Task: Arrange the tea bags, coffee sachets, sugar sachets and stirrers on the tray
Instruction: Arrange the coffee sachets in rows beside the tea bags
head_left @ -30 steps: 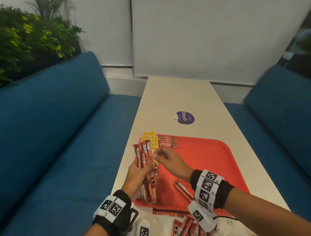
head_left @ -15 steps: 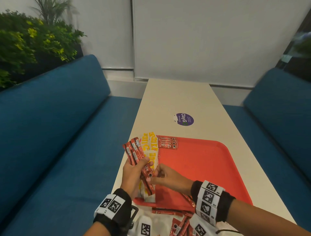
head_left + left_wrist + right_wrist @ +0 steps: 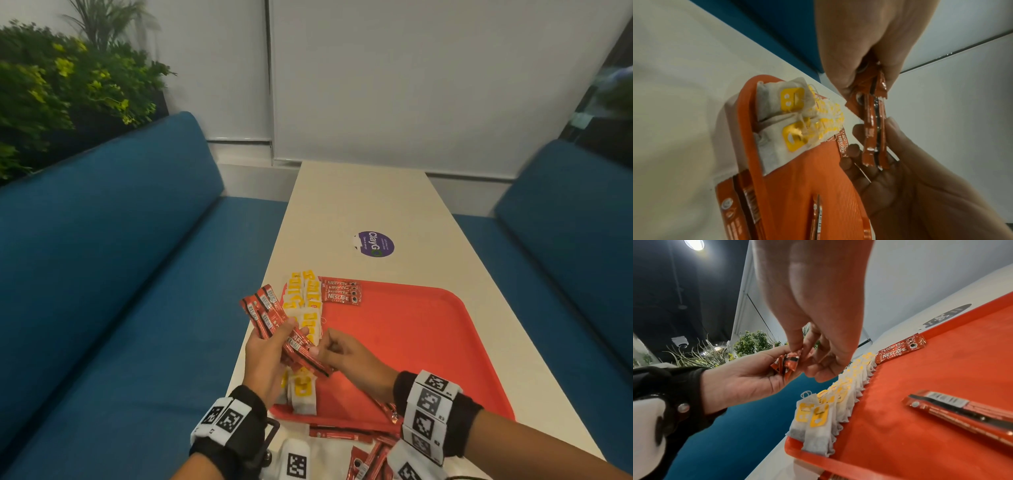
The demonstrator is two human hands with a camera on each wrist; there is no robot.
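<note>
1. Your left hand [image 3: 265, 359] grips a fanned bundle of red coffee sachets [image 3: 274, 320], thumb across the top and fingers curled beneath, held above the left edge of the tray [image 3: 428, 329].
2. Your right hand [image 3: 352, 359] pinches the near end of that bundle between thumb and fingertips [image 3: 797, 344]; the remaining fingers curl loosely beside it.
3. The red tray lies on the near part of the pale worktop [image 3: 359, 198], close to its left edge.
4. A row of tea bags [image 3: 305, 308] with yellow tags runs along the tray's left edge, from the far left corner to the near left corner, each overlapping the next.
5. A small stack of coffee packets [image 3: 342, 291] printed "NESCAFE CLASSIC" sits at the tray's far left corner, just beside the last tea bags.
6. Two loose sachets [image 3: 962, 412] lie on the tray floor near its near edge, under your right wrist.
7. More red sachets [image 3: 363, 452] lie on the worktop by the near edge, in front of the tray; how many, you probably cannot tell, since your wrists cover them.
8. A round purple sticker [image 3: 375, 244] sits on the worktop beyond the tray.
</note>
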